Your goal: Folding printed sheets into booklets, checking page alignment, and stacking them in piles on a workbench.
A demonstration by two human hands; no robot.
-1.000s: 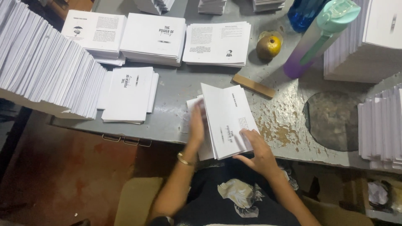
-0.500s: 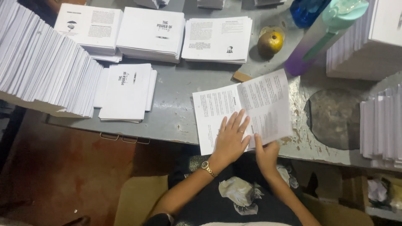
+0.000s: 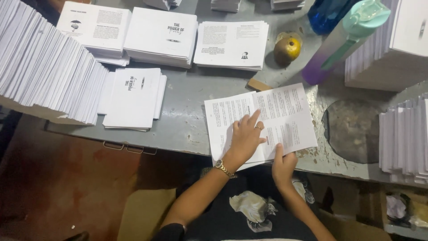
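An unfolded printed booklet [image 3: 285, 111] lies spread flat on the grey table [image 3: 187, 120], right in front of me. My left hand [image 3: 246, 136], with a ring and a gold wristwatch, presses flat on the booklet's centre fold, fingers spread. My right hand [image 3: 283, 164] pinches the booklet's near edge just right of the left hand. A small pile of folded white booklets [image 3: 133, 98] rests to the left.
Stacks of printed sheets [image 3: 232, 44] and covers [image 3: 162, 35] line the back. A long leaning row of booklets [image 3: 44, 67] fills the left. A yellow fruit [image 3: 287, 48], a purple-and-teal bottle [image 3: 343, 40], and tall white stacks [image 3: 401, 134] stand at right.
A second ago both hands held a folded booklet; it now lies spread flat with the printed inside up, and my left hand has settled on its centre.
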